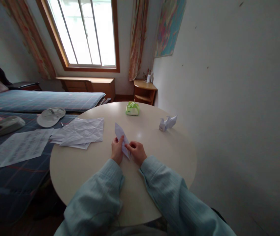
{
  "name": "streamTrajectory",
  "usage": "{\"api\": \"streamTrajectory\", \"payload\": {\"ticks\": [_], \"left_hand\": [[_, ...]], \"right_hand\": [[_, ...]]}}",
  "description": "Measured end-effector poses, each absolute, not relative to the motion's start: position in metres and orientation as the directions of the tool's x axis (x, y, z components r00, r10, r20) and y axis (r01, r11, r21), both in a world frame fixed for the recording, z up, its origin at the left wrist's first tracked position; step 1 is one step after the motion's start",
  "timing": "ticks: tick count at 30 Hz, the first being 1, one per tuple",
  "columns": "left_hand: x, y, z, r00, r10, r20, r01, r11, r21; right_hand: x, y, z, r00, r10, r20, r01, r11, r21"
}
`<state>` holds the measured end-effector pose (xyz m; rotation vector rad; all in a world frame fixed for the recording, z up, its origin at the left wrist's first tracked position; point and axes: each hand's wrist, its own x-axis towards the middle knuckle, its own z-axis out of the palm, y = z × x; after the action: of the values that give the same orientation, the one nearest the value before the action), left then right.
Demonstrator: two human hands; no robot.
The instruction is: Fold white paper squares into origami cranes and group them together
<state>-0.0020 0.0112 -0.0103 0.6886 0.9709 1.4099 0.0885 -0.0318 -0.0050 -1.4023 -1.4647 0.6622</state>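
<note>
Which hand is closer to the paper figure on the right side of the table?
Right. The right hand is nearer the person than the paper figure and left of it; the left hand is farther left still.

My sleeves (pixel 94 191), lower centre: pale blue-green. My folded paper (pixel 119 130), centre: white. Packet (pixel 132 109), just above centre: green and white. Bedding (pixel 9 190), lower left: dark blue plaid.

Slim, pointed folded paper (pixel 119 131), slanted
</note>
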Motion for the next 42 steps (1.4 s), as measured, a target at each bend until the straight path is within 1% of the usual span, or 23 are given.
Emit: {"api": "streamTrajectory", "payload": {"ticks": [7,10,17,22,25,29,34,38,40,42], "left_hand": [[-0.0057,0.0156,-0.0127,-0.099,0.986,-0.137,-0.496,0.071,0.866],[-0.0055,0.015,-0.0115,-0.096,0.986,-0.136,-0.486,0.072,0.871],[-0.0046,0.0119,-0.009,-0.023,0.993,-0.117,-0.505,0.09,0.859],[-0.0056,0.0131,-0.0098,-0.056,0.994,-0.098,-0.498,0.057,0.865],[-0.0057,0.0136,-0.0095,-0.07,0.994,-0.083,-0.492,0.038,0.87],[-0.0056,0.0139,-0.0079,-0.074,0.994,-0.081,-0.5,0.034,0.865],[-0.0072,0.0176,-0.0092,-0.059,0.994,-0.096,-0.506,0.053,0.861],[-0.0077,0.0197,-0.0114,-0.066,0.996,-0.065,-0.469,0.027,0.883],[-0.0073,0.0189,-0.0117,-0.054,0.998,-0.045,-0.443,0.016,0.896],[-0.0059,0.0167,-0.0116,-0.017,0.999,-0.042,-0.426,0.031,0.904]], "right_hand": [[0.088,-0.0332,-0.0035,0.115,0.961,0.25,0.463,0.171,-0.87],[0.0891,-0.0341,-0.0036,0.111,0.96,0.256,0.451,0.18,-0.874],[0.0909,-0.0315,-0.0108,0.112,0.966,0.233,0.356,0.18,-0.917],[0.091,-0.03,-0.0121,0.083,0.97,0.23,0.279,0.199,-0.939],[0.0919,-0.0315,-0.0087,0.035,0.985,0.17,0.221,0.158,-0.962],[0.0939,-0.0324,-0.0055,0.003,0.994,0.108,0.214,0.105,-0.971],[0.0954,-0.0316,-0.0075,-0.028,0.993,0.115,0.126,0.117,-0.985],[0.0941,-0.032,-0.0092,-0.047,0.991,0.123,0.114,0.128,-0.985],[0.0934,-0.0313,-0.0102,-0.022,0.992,0.121,0.106,0.123,-0.987],[0.0937,-0.0292,-0.0117,0.041,0.991,0.125,0.099,0.12,-0.988]]}}
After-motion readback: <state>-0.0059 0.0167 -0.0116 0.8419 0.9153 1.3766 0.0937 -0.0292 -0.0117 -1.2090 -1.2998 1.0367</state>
